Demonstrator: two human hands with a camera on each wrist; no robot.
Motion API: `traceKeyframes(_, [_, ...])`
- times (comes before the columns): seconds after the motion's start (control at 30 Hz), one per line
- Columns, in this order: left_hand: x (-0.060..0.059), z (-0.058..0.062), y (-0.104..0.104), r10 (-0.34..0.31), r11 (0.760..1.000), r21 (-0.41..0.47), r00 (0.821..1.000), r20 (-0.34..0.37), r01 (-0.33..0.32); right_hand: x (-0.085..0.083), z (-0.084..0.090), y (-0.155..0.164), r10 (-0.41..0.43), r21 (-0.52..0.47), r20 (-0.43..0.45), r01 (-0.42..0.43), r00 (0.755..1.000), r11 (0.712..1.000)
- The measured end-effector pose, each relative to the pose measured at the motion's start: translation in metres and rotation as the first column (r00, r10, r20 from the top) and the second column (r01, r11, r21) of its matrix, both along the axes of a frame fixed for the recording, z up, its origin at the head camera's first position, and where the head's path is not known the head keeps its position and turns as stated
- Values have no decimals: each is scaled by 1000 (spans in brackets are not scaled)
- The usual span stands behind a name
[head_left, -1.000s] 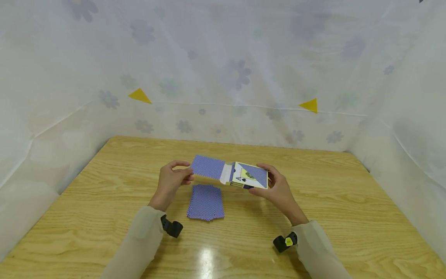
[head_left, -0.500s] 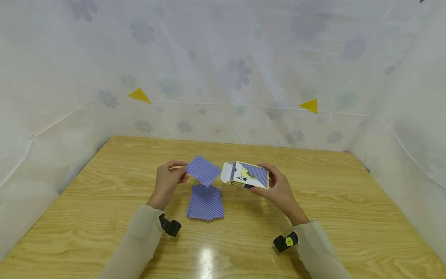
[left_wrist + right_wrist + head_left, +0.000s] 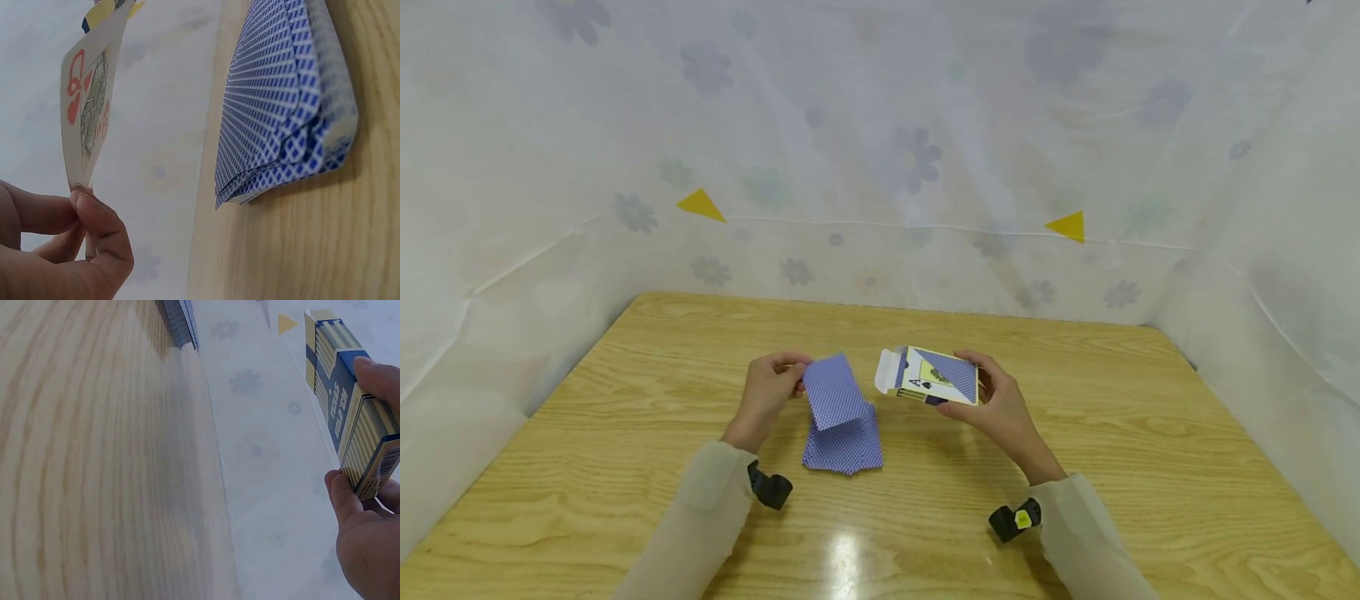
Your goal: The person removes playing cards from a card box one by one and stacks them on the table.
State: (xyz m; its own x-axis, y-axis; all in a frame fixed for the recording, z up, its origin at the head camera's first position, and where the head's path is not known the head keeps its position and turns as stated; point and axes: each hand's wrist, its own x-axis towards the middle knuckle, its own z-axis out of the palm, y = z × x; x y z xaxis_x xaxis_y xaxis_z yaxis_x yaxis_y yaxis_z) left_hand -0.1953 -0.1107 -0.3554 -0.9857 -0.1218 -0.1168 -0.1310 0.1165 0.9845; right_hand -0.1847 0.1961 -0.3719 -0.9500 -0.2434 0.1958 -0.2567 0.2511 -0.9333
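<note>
left hand: pinches one card by its left edge between thumb and fingers, back up, tilted, low over the pile. Left wrist view shows a red-printed face on the card, so it is a single card, held clear of the pile.
right hand: fingers and thumb curled round the card box, held in the air above the tabletop, flap open and pointing toward the left hand. Right wrist view shows the box gripped at its closed end.
pile: blue-backed cards face down on the tabletop between the two hands, edges uneven, slightly fanned. Same pile seen in the left wrist view, several cards thick.
progress: judging by the layout, cards go from box to pile one at a time. Some are out; this one is not yet laid down. Cannot tell how many are left in the box, mouth not visible from inside.
edges: pile sits well inside the tabletop, far from every edge. White flowered sheet walls the back and both sides.
room: open wood left, right and in front of the pile. Box and held card are near each other but apart. Nothing else on the tabletop to catch on.
</note>
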Motion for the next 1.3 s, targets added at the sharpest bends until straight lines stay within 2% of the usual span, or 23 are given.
traceKeyframes(0.43, [4,-8,5,-101,986,-128,994,40,105,0,0,-2,19,-14,3,-19,1000,1000])
traceKeyframes(0.83, [3,-17,3,-159,956,-226,978,133,186,0,0,-3,26,-17,3,-26,1000,1000])
traceKeyframes(1.07, [5,-18,2,-159,940,-278,976,152,196,0,-2,-3,32,-20,0,-32,999,999])
traceKeyframes(1.3, [6,-16,5,-150,902,-388,981,127,188,0,-3,-3,40,-18,-8,-40,999,999])
